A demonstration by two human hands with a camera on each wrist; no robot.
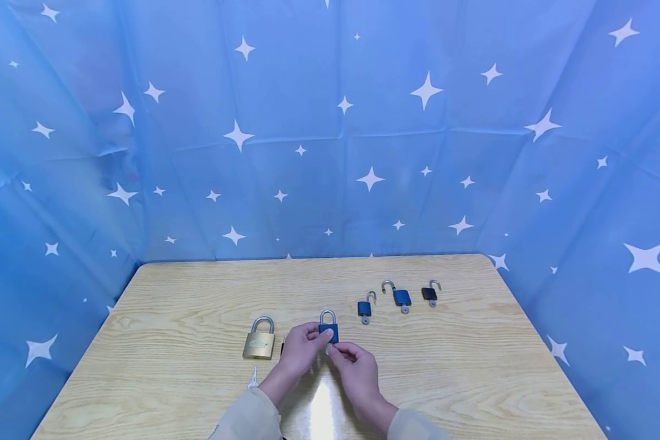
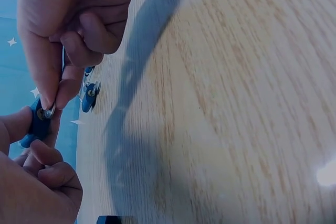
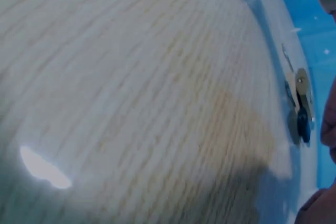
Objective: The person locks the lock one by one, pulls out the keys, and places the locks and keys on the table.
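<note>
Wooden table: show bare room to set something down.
Bare: the table at right front, between the right hand and the right edge; at left, between the brass padlock and the left edge. Crowded: the middle, with the left hand, held blue padlock and loose key; back right, with three open padlocks.

A blue fabric curtain, printed with scattered white four-pointed stars of varied size, lines the far side and both flanks. Vertical and horizontal fold creases run across the far panel. The pale wood-grained counter has rounded far corners, its far edge close to the fabric. A bright white glare patch marks the near centre of its top.
</note>
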